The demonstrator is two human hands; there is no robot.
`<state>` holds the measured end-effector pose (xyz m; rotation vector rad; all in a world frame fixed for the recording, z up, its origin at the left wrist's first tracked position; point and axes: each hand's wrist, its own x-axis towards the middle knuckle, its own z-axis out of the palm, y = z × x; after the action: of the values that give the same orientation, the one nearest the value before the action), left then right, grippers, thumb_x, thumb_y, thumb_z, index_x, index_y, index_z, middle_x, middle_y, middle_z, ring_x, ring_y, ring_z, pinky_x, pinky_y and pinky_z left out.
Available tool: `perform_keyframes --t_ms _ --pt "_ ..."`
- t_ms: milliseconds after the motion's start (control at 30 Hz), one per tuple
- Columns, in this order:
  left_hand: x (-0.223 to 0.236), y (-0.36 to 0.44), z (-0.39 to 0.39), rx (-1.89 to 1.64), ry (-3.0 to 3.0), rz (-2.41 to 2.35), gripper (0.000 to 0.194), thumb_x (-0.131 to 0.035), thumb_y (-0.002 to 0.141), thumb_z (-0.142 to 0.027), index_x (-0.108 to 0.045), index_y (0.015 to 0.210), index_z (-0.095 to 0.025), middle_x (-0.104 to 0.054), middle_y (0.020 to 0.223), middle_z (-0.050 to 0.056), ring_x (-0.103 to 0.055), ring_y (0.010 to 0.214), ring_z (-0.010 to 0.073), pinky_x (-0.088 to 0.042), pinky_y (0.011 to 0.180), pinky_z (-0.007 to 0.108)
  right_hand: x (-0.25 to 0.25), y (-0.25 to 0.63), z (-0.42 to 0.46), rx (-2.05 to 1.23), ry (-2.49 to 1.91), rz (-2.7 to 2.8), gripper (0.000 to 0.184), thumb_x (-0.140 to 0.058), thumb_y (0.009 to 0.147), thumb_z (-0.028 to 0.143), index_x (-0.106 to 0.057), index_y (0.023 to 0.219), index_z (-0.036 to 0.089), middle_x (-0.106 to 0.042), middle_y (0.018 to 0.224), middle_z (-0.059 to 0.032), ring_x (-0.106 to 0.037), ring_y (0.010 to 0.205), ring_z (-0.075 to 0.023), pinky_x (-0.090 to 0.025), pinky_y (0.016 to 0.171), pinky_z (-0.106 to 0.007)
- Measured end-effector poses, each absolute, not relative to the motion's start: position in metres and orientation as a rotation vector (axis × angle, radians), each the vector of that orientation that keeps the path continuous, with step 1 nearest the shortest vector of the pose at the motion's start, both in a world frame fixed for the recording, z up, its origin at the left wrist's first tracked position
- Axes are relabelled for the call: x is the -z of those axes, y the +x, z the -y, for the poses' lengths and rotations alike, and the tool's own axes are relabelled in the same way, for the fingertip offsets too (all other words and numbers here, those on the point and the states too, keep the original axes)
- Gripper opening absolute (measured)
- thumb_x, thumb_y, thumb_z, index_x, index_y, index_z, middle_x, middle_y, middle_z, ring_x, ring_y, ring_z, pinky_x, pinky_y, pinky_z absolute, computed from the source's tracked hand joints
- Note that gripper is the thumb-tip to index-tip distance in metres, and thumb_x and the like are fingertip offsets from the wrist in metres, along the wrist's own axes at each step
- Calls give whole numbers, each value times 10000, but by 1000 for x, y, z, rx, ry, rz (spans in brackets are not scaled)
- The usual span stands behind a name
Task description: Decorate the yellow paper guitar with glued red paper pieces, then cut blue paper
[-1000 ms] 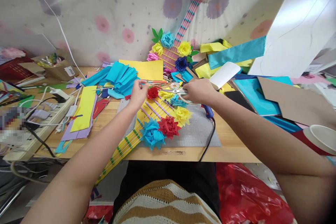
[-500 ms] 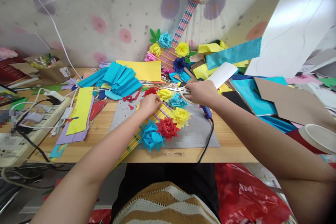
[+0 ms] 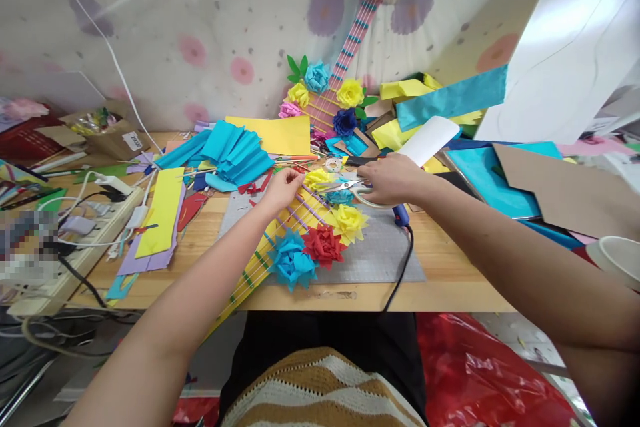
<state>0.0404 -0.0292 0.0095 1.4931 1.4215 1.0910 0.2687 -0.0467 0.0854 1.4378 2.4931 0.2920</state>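
Note:
In my right hand [image 3: 389, 179] is a pair of scissors [image 3: 361, 193], its blades pointing left over the yellow paper flowers. My left hand [image 3: 283, 191] is closed in a pinch at the upper edge of a yellow paper guitar [image 3: 254, 272]; whatever lies between its fingertips is too small to make out. The guitar lies tilted on a grey mat [image 3: 383, 250], its neck running toward my lap. On its body sit a blue paper flower [image 3: 293, 260], a red one [image 3: 324, 245] and a yellow one [image 3: 350, 222]. Purple strips and thin strings cross the body.
A blue-handled tool [image 3: 401, 215] with a black cord lies right of the flowers. Behind stands a pink flowered guitar [image 3: 345, 57]. Blue crepe paper [image 3: 240, 153] and yellow sheets lie left. Cardboard [image 3: 565, 203] and a paper cup [image 3: 620, 257] are right; a power strip [image 3: 95, 247] is far left.
The scissors in my right hand have moved down toward the guitar, over the flowers. My left hand has shifted slightly up, still pinched. The view has shifted a little.

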Motion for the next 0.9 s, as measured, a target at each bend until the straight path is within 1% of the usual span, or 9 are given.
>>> perform_keyframes --t_ms 133,233,300,367,433,533,600,733,900 --pt "-22 51 37 -1127 1131 -1275 146 -509 821 -177 -495 679 -148 -577 695 6 -557 617 98 -473 625 245 -96 274 47 -267 1432 -2431 494 -426 741 600 -623 933 189 -677 880 -112 -612 785 -248 -306 576 -294" --pt "-30 58 41 -1159 928 -1160 163 -463 858 -162 -444 697 -150 -621 764 34 -607 655 108 -501 662 277 -102 279 47 -273 1457 -2375 475 -408 755 579 -620 924 189 -674 899 -109 -610 772 -238 -296 562 -286" --pt "-33 59 41 -1154 856 -1125 185 -444 873 -172 -410 693 -157 -621 724 30 -614 621 108 -508 656 286 -105 282 47 -277 1484 -2350 470 -400 759 576 -619 923 193 -673 920 -104 -608 771 -230 -292 561 -283" --pt "-33 59 39 -1144 855 -1143 205 -435 879 -174 -405 677 -158 -573 614 0 -581 537 91 -502 619 266 -106 284 48 -266 1494 -2347 478 -399 756 586 -619 925 197 -673 930 -101 -606 771 -226 -289 562 -282" --pt "-32 56 37 -1144 901 -1171 232 -437 875 -165 -399 647 -162 -482 514 -41 -502 443 66 -472 547 224 -107 286 49 -242 1468 -2364 476 -406 751 587 -620 921 197 -674 913 -101 -604 762 -224 -286 564 -285" --pt "-28 50 35 -1139 954 -1152 272 -484 851 -169 -364 607 -174 -365 455 -77 -361 369 38 -379 444 170 -105 286 50 -221 1406 -2401 458 -427 746 561 -629 928 193 -673 875 -106 -603 739 -225 -289 573 -292" --pt "-26 46 35 -1137 952 -1130 283 -526 829 -188 -354 604 -179 -329 450 -86 -311 362 32 -327 413 156 -101 284 49 -237 1370 -2427 447 -443 743 539 -634 945 189 -672 866 -111 -602 740 -230 -294 579 -298" --pt "-27 41 38 -1128 929 -1132 257 -513 837 -185 -361 630 -179 -300 452 -92 -286 365 29 -283 405 148 -95 274 45 -311 1314 -2454 395 -471 738 504 -641 920 198 -679 822 -111 -599 750 -232 -286 563 -294" --pt "-35 37 41 -1124 861 -1143 242 -471 858 -152 -345 655 -184 -289 440 -98 -273 354 28 -257 401 141 -98 262 41 -354 1306 -2408 280 -484 742 423 -649 776 198 -670 719 -107 -598 705 -226 -276 555 -292"
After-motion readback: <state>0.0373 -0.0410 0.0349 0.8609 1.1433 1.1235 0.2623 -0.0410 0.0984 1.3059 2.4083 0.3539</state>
